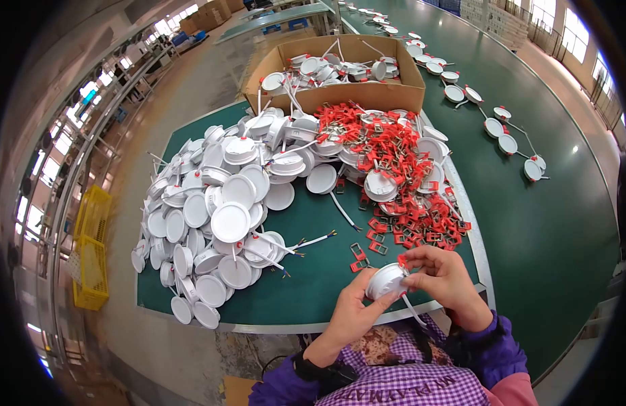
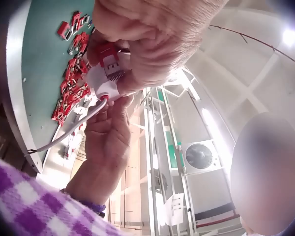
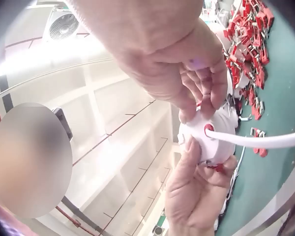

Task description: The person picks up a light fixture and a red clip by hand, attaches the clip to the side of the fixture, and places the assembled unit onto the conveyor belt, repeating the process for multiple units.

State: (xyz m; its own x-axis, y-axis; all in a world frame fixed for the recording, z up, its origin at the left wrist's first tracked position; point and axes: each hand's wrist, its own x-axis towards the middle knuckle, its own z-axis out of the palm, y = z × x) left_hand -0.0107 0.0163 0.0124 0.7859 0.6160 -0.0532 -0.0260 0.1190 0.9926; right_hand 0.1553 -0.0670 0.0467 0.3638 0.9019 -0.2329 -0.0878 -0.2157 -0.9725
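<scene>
A round white lamp (image 1: pixel 386 281) with a white cable is held above the table's front edge. My left hand (image 1: pixel 353 312) grips its left side, thumb and fingers round the rim. My right hand (image 1: pixel 445 279) pinches a red clip (image 1: pixel 402 261) at the lamp's right side. In the left wrist view a red clip (image 2: pixel 109 58) with a spring lies against the white housing (image 2: pixel 99 83). The right wrist view has the cable (image 3: pixel 265 141) leaving the housing (image 3: pixel 211 140) at a red grommet, with both hands touching the housing.
White lamps (image 1: pixel 230 222) are heaped on the left of the green table (image 1: pixel 306 291), red clips (image 1: pixel 421 203) on its right. Behind them stands a cardboard box (image 1: pixel 279 59) of lamps. A green conveyor (image 1: pixel 556 223) with a row of lamps runs along the right; yellow crates (image 1: pixel 91 271) stand at left.
</scene>
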